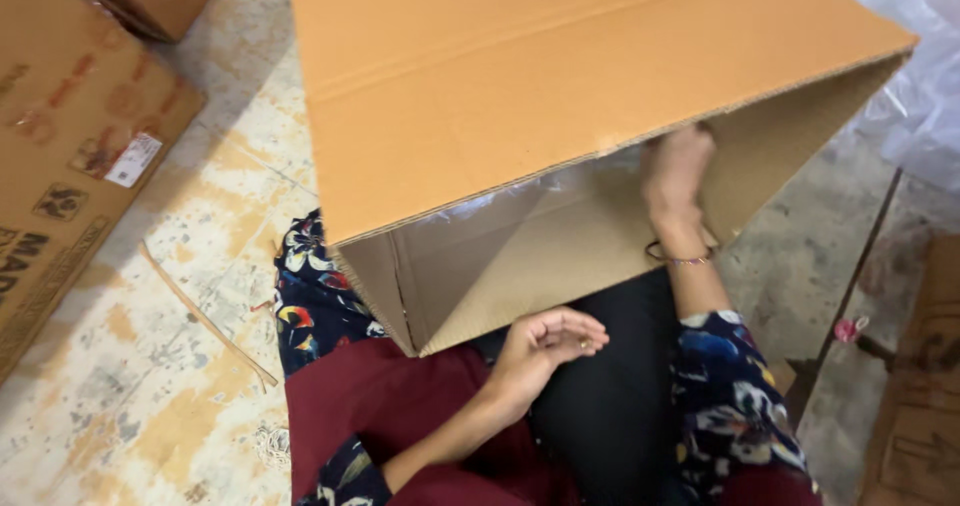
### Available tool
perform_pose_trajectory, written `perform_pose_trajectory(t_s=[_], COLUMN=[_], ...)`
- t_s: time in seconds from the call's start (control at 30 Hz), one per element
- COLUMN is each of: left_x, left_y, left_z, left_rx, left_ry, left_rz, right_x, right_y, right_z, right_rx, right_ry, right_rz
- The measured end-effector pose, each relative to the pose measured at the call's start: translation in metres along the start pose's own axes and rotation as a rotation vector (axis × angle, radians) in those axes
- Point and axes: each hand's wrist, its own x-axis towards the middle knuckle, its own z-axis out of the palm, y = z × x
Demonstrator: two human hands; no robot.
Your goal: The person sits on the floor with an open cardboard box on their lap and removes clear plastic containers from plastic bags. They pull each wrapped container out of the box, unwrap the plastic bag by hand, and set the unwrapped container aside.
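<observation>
One right hand (675, 171) reaches open inside the cardboard box (560, 86).

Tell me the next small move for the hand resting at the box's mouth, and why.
Probably bring the left hand up to grip the cardboard box at its lower edge: it lies open and idle, while the right hand reaches inside alone.

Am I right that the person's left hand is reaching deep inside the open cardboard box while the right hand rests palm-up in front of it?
Not quite: the head view shows the right hand reaching inside the box, and the left hand resting palm-up in front of it.
</observation>
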Motion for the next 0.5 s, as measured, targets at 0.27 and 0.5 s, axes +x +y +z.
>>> perform_pose_trajectory(t_s=[0.27, 0.5], left_x=[0.0, 0.036], left_y=[-0.011, 0.001], left_z=[0.022, 0.058], left_rx=[0.028, 0.017], left_ry=[-0.21, -0.386], left_rz=[-0.249, -0.32], right_x=[-0.066, -0.068], right_y=[-0.021, 0.091], right_z=[-0.094, -0.151], right_rx=[0.466, 0.985], right_ry=[-0.193, 0.275], right_rz=[-0.216, 0.362])
